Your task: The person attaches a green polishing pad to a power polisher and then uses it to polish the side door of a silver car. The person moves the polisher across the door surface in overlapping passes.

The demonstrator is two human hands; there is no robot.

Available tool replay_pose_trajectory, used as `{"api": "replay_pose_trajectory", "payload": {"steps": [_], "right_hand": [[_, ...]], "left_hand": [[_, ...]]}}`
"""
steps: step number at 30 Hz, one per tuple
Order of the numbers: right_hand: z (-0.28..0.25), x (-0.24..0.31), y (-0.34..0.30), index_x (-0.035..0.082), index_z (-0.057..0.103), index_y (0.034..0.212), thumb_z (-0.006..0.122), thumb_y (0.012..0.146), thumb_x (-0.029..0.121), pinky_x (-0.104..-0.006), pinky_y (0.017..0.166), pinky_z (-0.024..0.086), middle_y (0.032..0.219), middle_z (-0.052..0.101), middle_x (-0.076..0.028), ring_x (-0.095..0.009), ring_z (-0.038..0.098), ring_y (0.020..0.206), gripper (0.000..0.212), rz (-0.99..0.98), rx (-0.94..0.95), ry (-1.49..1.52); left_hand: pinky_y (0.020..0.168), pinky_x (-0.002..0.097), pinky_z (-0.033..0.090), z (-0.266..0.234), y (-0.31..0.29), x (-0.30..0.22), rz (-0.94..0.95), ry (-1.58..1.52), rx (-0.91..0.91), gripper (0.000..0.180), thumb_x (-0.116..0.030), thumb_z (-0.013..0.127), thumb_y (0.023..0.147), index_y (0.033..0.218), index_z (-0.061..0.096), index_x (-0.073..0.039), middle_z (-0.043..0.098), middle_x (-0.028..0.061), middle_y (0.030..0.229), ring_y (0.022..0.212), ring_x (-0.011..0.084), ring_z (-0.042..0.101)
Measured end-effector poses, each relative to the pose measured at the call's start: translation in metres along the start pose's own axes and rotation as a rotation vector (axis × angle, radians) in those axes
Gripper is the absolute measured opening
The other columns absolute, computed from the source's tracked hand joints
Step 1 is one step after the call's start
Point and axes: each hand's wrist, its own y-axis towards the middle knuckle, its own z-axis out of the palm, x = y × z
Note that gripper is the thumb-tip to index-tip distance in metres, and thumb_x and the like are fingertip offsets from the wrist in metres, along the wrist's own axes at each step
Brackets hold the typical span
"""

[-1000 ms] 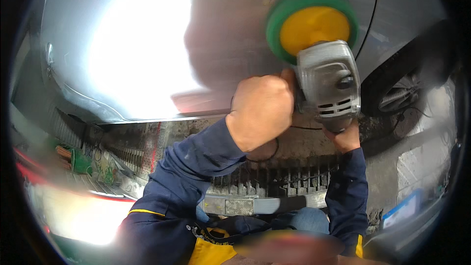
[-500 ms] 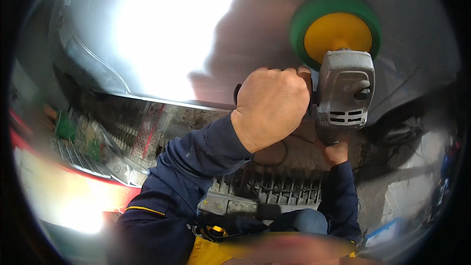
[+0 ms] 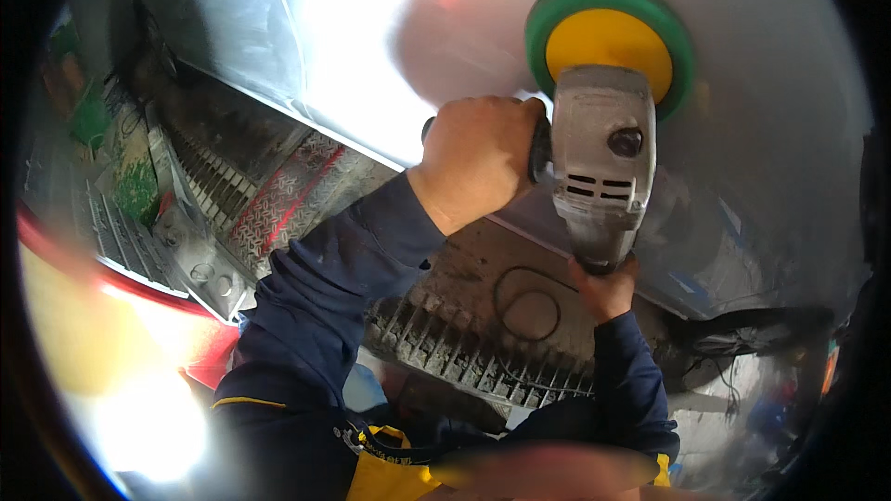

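Observation:
A grey power polisher (image 3: 603,148) with a yellow backing and a green round pad (image 3: 684,74) lies against a glossy, light grey car body panel (image 3: 492,28). The pad's outline looks slightly smeared. My left hand (image 3: 478,158) is wrapped round the black side handle (image 3: 539,150), left of the machine's head. At the rear of the body, nearest me, my right hand (image 3: 608,289) grips the polisher; its fingers are partly hidden by the machine. Both arms wear dark blue sleeves.
Below the panel runs a dirty floor grating (image 3: 483,353) with a looped dark cable (image 3: 529,301). A red-striped metal tread plate (image 3: 288,190) lies at left, near a curved red-edged surface (image 3: 200,339) with strong glare. At right, a car wheel (image 3: 742,332) is partly visible.
The view has turned, so the panel's edge now slopes down to the right. Both hands and the polisher have shifted left in view, with the pad still at the panel.

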Motion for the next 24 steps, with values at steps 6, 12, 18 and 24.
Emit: {"api": "replay_pose_trajectory", "payload": {"steps": [6, 12, 18, 24], "right_hand": [[0.074, 0.083, 0.035, -0.003, 0.073, 0.115, 0.092, 0.070, 0.021, -0.0433, 0.087, 0.061, 0.106, 0.080, -0.023, -0.037, 0.079, 0.100, 0.054, -0.080, 0.071, 0.009], [0.134, 0.165, 0.071, 0.002, 0.070, 0.118, 0.083, 0.076, 0.025, -0.0479, 0.088, 0.062, 0.106, 0.079, -0.019, -0.038, 0.077, 0.096, 0.050, -0.185, 0.232, -0.350], [0.189, 0.227, 0.095, -0.004, 0.062, 0.122, 0.082, 0.082, 0.021, -0.0498, 0.082, 0.063, 0.097, 0.077, -0.022, -0.040, 0.078, 0.092, 0.051, -0.271, 0.438, -0.519], [0.211, 0.231, 0.092, -0.004, 0.066, 0.114, 0.088, 0.075, 0.026, -0.0519, 0.086, 0.062, 0.100, 0.076, -0.026, -0.045, 0.076, 0.097, 0.053, -0.208, 0.496, -0.607]], "left_hand": [[0.074, 0.0510, 0.060, -0.068, -0.024, 0.097, -0.168, 0.078, -0.061, 0.024, -0.019, 0.077, 0.080, 0.102, 0.074, -0.008, 0.075, 0.0178, 0.086, 0.084, 0.0416, 0.074], [0.084, 0.0476, 0.061, -0.107, -0.063, 0.202, -0.406, -0.045, -0.084, 0.030, -0.023, 0.085, 0.079, 0.100, 0.076, -0.004, 0.077, 0.0221, 0.099, 0.097, 0.0445, 0.073], [0.087, 0.0420, 0.060, -0.106, -0.132, 0.302, -0.684, -0.142, -0.162, 0.036, -0.019, 0.087, 0.082, 0.104, 0.072, 0.006, 0.078, 0.0259, 0.104, 0.106, 0.0408, 0.076], [0.091, 0.0447, 0.059, -0.064, -0.187, 0.329, -0.745, -0.208, -0.215, 0.037, -0.021, 0.085, 0.086, 0.108, 0.071, 0.006, 0.078, 0.0255, 0.108, 0.110, 0.0396, 0.075]]}}
